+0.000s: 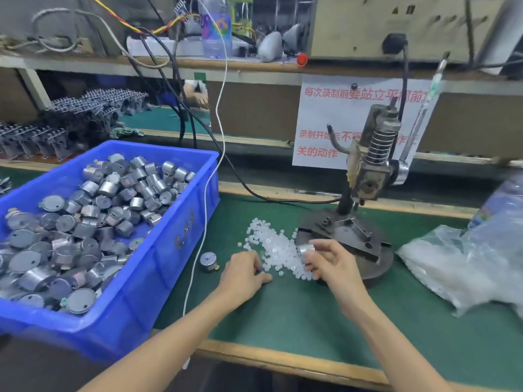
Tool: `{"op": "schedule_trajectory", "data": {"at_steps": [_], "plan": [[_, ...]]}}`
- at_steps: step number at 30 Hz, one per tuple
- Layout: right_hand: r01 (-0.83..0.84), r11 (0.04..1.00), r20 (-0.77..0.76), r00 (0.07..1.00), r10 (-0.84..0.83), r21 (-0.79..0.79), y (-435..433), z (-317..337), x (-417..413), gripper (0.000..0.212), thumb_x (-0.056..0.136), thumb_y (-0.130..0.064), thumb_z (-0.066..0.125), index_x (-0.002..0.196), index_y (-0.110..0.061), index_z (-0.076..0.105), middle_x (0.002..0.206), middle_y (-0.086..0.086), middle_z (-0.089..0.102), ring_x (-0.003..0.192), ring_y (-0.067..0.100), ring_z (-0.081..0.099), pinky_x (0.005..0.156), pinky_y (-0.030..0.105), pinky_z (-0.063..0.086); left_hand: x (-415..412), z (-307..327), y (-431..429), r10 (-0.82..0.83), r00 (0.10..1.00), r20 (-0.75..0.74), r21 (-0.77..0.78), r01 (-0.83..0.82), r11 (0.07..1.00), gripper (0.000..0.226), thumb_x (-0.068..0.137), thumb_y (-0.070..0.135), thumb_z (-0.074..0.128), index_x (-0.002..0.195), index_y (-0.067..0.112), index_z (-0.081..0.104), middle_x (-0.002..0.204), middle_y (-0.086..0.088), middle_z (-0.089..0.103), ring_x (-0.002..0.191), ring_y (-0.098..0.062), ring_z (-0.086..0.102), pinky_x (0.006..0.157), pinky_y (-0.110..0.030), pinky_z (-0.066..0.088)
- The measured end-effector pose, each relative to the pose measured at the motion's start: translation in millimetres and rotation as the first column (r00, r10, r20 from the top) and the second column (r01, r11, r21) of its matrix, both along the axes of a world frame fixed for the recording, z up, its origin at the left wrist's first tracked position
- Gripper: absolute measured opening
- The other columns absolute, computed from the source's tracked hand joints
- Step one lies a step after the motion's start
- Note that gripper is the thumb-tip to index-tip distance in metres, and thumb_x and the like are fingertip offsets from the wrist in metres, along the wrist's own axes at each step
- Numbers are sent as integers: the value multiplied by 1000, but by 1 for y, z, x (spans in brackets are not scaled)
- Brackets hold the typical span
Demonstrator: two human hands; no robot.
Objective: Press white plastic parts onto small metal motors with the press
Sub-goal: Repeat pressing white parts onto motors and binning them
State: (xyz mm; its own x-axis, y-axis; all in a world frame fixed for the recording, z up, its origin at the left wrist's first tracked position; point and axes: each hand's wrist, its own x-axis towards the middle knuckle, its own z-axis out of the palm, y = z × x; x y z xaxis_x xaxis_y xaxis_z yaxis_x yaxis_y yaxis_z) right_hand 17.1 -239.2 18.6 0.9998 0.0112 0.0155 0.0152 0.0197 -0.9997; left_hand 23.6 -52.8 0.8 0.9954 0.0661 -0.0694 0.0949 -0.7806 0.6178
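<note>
dozens of round grey metal motors (85,222) fill a blue plastic bin (175,244) at the left of a green mat (311,321) edged in wood. a lone motor (208,261) lies just beside the bin. the left hand (246,274) curls its fingers at the edge of a heap of small translucent white parts (271,244); whether it pinches one cannot be told. the right hand (331,264) grips a shiny motor (307,250) over the heap, by the grimy iron press (368,171). a crinkled clear bag (452,264) lies far right.

Green-topped bench (311,321), wood-edged; cluttered shelf (254,66) above, paper notice (325,123).
</note>
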Motion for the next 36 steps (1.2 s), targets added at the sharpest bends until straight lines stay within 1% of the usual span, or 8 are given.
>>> {"op": "schedule_trajectory", "data": {"at_steps": [8,11,14,17,20,23,25,36], "plan": [[-36,986,72,996,48,-165,2,-32,-14,15,86,-9,67,95,-20,64,73,-2,67,62,5,57,58,19,46,-13,-12,-26,-281,949,144,-101,297,950,12,83,11,60,76,17,67,74,4,66,76,-18,61,73,-29,49],[-4,975,109,994,29,-223,3,-44,-14,16,86,-12,68,93,-26,62,75,5,62,66,11,54,65,31,47,-15,-18,-26,-255,931,260,-139,297,945,12,83,8,62,74,15,67,67,10,58,68,-12,52,68,-27,45],[48,961,167,986,-2,-271,2,-51,-14,18,86,-14,67,93,-31,62,73,7,63,64,9,54,64,27,46,-14,-20,-18,-333,893,303,-83,373,924,10,81,5,65,75,12,69,73,9,60,75,-8,48,74,-18,38],[47,927,225,974,41,-371,1,-55,-12,22,87,-14,66,93,-34,60,74,-8,61,62,2,51,60,15,42,-17,-21,-13,-269,921,281,-180,326,928,10,77,7,72,77,16,72,75,14,62,79,-6,53,76,-15,39],[11,910,217,972,87,-415,2,-55,-12,23,89,-12,63,95,-34,59,83,-10,64,69,3,56,65,16,45,-20,-24,-8,-185,956,230,-308,252,917,21,73,10,77,90,21,72,86,11,66,84,0,60,79,-7,41],[-18,893,218,967,129,-450,4,-53,-11,17,90,-10,62,97,-25,60,85,-5,66,74,8,60,67,22,47,-23,-26,-2,-211,951,228,-309,276,910,41,72,12,78,99,34,59,93,14,68,84,4,57,76,-4,35],[-26,881,233,960,154,-472,7,-51,-10,15,90,-8,62,99,-20,61,84,-8,65,71,2,57,63,16,43,-24,-27,0,-216,950,227,-317,282,906,47,73,12,78,103,37,52,94,16,68,85,3,56,77,-6,36],[-41,842,296,926,234,-538,8,-51,-10,13,89,-5,62,101,-10,65,87,-9,64,69,-3,54,62,8,36,-24,-28,0,-225,947,229,-297,289,910,42,77,12,74,112,26,57,94,16,67,87,1,55,76,-4,34]]}}
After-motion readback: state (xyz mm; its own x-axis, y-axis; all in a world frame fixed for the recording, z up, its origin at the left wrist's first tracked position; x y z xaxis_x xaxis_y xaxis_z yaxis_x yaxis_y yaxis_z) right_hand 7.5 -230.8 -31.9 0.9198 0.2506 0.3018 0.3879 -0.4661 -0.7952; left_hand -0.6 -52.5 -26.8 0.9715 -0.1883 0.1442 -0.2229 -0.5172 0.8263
